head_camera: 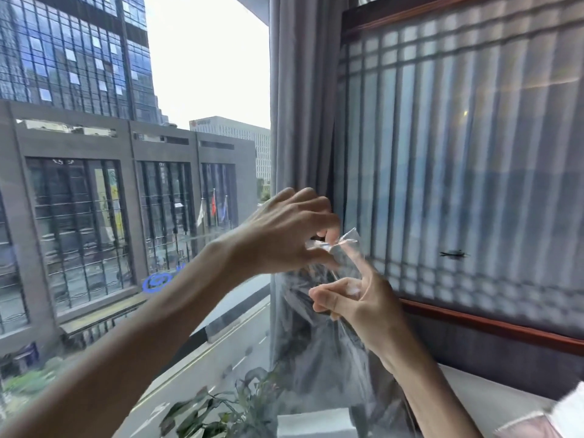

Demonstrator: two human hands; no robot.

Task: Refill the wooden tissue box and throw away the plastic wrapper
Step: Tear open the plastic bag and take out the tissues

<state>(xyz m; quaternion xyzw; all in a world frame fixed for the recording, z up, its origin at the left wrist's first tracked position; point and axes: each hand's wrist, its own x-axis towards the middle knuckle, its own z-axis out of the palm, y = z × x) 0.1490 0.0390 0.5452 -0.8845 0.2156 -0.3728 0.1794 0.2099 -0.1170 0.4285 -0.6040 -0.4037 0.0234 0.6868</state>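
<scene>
I hold a clear plastic wrapper [319,336] up in front of the grey curtain, and it hangs down long and crinkled. My left hand [284,235] pinches its twisted top corner from the left. My right hand [357,298] grips the wrapper just below, with the index finger pointing up along the plastic. A white block [313,422], perhaps the tissue stack, sits at the bottom edge behind the wrapper's lower end. The wooden tissue box is not in view.
A large window [126,184] on the left looks onto buildings and a street. A grey curtain [300,105] hangs at centre, a wood-framed screen [458,153] fills the right. A leafy plant [227,403] stands low at centre. Something white [565,412] lies at bottom right.
</scene>
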